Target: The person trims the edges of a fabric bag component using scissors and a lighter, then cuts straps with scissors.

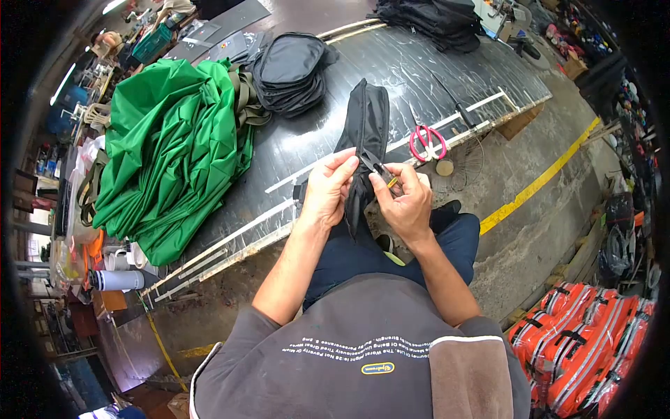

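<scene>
Black pouch point(375, 115) is draped over the near edge of a shiny, scuffed black counter point(412, 73) in the head view. Small snips point(377, 165) are gripped in the curled right hand point(405, 202); the left hand point(328, 185) is pinched tight at the pouch, exact hold can't be told. Concrete floor point(537, 244) is striped with a yellow line point(534, 183). "Strength" and "Perseverance" can be read, upside down, on the grey shirt point(377, 321).

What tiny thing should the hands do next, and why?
Maybe the right hand should gently squeeze what look like small snips: their tips reach close to the left hand, whose thumb and finger pinch together by the black pouch. Whatever they pinch is too small to tell.
</scene>
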Available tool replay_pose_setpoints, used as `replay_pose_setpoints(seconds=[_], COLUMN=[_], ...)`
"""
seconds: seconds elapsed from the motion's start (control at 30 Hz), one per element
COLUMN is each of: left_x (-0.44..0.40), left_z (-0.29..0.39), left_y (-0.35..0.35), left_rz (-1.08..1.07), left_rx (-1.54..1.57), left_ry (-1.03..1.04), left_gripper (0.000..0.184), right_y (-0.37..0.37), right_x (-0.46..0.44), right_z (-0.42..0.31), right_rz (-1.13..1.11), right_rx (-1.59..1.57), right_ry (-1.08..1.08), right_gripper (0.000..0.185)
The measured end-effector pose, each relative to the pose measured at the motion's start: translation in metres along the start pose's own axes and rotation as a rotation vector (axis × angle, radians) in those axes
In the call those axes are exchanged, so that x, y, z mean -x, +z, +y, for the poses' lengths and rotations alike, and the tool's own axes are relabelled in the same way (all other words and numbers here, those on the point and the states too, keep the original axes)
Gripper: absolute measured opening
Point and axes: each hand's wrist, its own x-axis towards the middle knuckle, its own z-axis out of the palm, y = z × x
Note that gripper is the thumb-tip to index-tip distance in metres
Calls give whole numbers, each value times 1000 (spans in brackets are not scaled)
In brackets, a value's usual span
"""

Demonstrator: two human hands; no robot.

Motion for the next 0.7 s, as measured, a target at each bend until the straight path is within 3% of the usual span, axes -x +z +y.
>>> replay_pose_setpoints(seconds=[0.43, 0.7], left_x=[6, 2], left_z=[-6, -8], left_y=[6, 4], left_rz=[46, 60], left_rx=[5, 54], left_ry=[-12, 14], left_gripper=[26, 26], right_y=[7, 3], right_x=[-3, 5], right_z=[3, -2], right_rz=[112, 42], right_rx=[108, 41], right_ry=[-164, -88], right_gripper=[25, 24])
